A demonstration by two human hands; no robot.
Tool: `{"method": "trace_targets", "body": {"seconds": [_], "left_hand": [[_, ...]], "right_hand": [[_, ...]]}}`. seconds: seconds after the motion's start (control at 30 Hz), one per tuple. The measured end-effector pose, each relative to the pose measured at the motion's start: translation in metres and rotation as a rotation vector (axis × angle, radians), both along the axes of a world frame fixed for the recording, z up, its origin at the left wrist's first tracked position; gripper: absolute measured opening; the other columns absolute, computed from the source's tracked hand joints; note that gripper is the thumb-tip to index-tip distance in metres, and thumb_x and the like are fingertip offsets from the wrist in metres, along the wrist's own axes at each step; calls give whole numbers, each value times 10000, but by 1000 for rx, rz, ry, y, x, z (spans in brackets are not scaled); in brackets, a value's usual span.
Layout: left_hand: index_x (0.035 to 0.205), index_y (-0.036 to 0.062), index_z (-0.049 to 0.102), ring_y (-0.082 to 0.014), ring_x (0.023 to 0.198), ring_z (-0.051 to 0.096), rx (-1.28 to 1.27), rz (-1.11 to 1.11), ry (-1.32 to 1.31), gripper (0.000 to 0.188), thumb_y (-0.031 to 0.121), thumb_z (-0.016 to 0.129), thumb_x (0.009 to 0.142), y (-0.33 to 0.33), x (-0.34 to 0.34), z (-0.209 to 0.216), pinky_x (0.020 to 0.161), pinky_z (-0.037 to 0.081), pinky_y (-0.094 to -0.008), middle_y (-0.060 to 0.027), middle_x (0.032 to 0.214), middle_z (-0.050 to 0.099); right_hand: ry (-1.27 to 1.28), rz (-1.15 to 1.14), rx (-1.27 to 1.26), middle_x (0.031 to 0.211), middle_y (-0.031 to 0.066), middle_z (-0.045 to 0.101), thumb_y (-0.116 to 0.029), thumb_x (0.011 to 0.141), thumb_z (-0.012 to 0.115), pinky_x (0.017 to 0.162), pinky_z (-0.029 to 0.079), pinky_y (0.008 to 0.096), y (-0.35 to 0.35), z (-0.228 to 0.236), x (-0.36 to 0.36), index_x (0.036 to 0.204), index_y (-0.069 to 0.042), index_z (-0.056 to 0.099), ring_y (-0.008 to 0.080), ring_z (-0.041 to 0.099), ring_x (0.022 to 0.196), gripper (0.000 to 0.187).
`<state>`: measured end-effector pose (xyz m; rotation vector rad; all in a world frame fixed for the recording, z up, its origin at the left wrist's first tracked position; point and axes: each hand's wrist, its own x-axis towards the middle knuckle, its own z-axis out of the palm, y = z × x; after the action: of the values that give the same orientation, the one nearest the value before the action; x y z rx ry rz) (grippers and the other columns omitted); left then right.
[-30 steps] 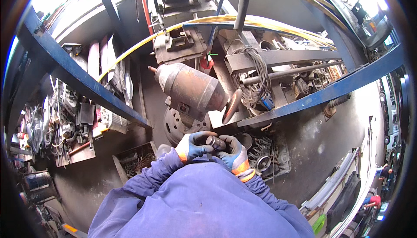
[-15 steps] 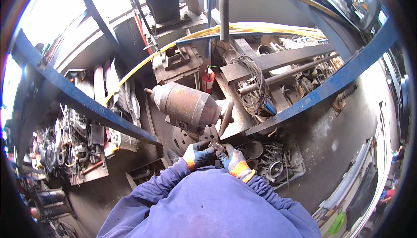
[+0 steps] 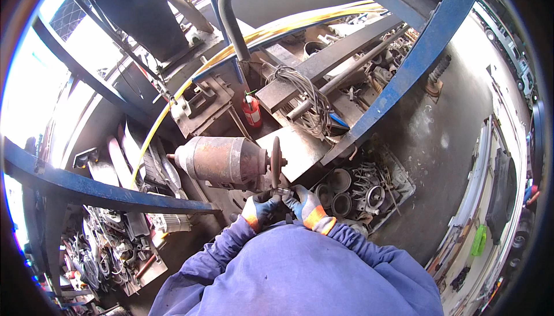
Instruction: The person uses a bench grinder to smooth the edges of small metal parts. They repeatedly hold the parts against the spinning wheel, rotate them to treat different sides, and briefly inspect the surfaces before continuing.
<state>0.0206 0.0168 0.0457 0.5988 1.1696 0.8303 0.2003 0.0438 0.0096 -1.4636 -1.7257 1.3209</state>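
Both my hands wear grey-blue work gloves with orange and white cuffs. My left hand (image 3: 259, 208) and my right hand (image 3: 306, 203) are closed on a small metal piece (image 3: 281, 191), one at each end. The piece is at the near edge of a brown upright wheel (image 3: 276, 160); whether it touches cannot be made out. That wheel sits on the right end of a rusty, drum-shaped motor (image 3: 216, 159), just beyond my hands. My fingertips partly hide the piece.
Right of my hands lies a tray of metal rings and scrap (image 3: 375, 198). Blue frame beams (image 3: 398, 79) cross on both sides. Beyond the motor stand a red fire extinguisher (image 3: 251, 110) and a steel beam (image 3: 323, 65) with coiled cable (image 3: 306, 100). Scrap (image 3: 109, 247) is piled at left.
The view has turned and shifted. My hands have brought the metal piece up to the wheel's near edge; before, it was held a little short of the wheel.
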Motion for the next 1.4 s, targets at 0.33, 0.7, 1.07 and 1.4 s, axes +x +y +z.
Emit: {"method": "trace_targets", "body": {"seconds": [0.33, 0.7, 1.07, 1.4], "left_hand": [[1107, 17, 633, -64, 688, 538, -36, 21, 70, 289, 260, 635, 950, -5, -4, 2, 606, 427, -229, 5, 868, 650], [1176, 28, 642, -84, 730, 583, 69, -52, 82, 290, 223, 612, 964, -2, -5, -17, 653, 480, -242, -10, 907, 673], [1173, 7, 637, -87, 792, 598, 2, -34, 53, 288, 194, 618, 955, -2, -4, -12, 699, 491, -242, -26, 966, 677], [1117, 11, 628, -89, 751, 594, -6, -64, 118, 241, 189, 611, 956, -3, -19, -22, 674, 489, -240, -14, 902, 663]], "right_hand": [[33, -6, 23, 937, 215, 681, -408, 856, 704, 734, 513, 460, 0, 2, -6, 1064, -52, 607, 432, 645, 909, 424], [26, 13, 64, 992, 187, 688, -396, 825, 735, 778, 512, 447, 2, -5, 1, 1167, -77, 575, 408, 646, 945, 494], [49, -29, 13, 967, 166, 702, -298, 785, 787, 782, 525, 411, 5, 16, -1, 1115, -49, 607, 336, 680, 910, 451], [-23, -75, -36, 921, 155, 707, -443, 709, 841, 748, 524, 387, 9, 17, -10, 1019, -22, 612, 300, 684, 863, 570]]}}
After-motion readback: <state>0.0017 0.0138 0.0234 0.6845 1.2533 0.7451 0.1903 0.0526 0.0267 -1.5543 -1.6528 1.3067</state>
